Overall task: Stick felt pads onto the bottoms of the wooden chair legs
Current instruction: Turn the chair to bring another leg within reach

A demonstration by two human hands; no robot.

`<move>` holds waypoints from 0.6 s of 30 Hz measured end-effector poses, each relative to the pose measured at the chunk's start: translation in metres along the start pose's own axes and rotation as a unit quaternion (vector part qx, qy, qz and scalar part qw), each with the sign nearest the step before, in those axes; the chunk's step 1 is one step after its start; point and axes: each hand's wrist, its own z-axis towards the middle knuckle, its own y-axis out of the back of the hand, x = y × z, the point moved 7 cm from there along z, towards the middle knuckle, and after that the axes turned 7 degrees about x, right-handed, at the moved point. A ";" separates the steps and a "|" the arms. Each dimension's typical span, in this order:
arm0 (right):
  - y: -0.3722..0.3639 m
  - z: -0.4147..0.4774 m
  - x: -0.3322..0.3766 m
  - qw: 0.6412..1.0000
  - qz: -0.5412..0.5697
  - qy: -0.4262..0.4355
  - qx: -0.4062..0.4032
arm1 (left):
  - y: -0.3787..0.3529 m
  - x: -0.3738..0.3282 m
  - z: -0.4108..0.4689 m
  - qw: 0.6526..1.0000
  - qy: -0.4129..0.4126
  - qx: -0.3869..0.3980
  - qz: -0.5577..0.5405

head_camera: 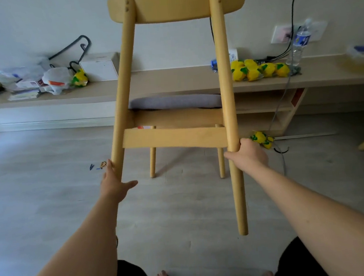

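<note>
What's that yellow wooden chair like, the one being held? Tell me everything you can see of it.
The chair looks like pale yellowish wood and is seen from behind. It has a curved backrest on top, two long round rear legs, a flat crossbar between them, and a grey seat cushion. Its two shorter front legs stand on the grey floor. The left hand grips the left rear leg, and the right hand grips the right one. No felt pad shows on it.

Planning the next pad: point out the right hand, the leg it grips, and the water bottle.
right hand [248, 154], head view, back of hand.
chair leg [240, 209], head view, shaft below grip.
water bottle [301, 39], head view, blue label.
</note>
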 end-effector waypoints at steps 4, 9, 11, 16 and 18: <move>0.012 0.005 0.003 0.995 -0.034 0.022 -0.096 | -0.013 0.006 0.003 0.999 0.014 -0.043 -0.016; 0.014 0.016 -0.006 0.994 -0.038 0.032 -0.102 | -0.022 0.002 0.008 0.998 0.016 -0.056 -0.001; 0.004 0.015 -0.019 0.995 -0.066 -0.006 -0.080 | -0.021 0.001 0.009 0.999 0.016 -0.049 0.009; -0.001 0.017 -0.044 0.991 -0.085 -0.051 -0.088 | -0.023 -0.010 -0.008 0.992 -0.013 -0.108 0.061; 0.007 0.018 -0.041 0.985 -0.101 -0.030 -0.134 | -0.022 -0.014 -0.016 0.986 -0.036 -0.137 0.089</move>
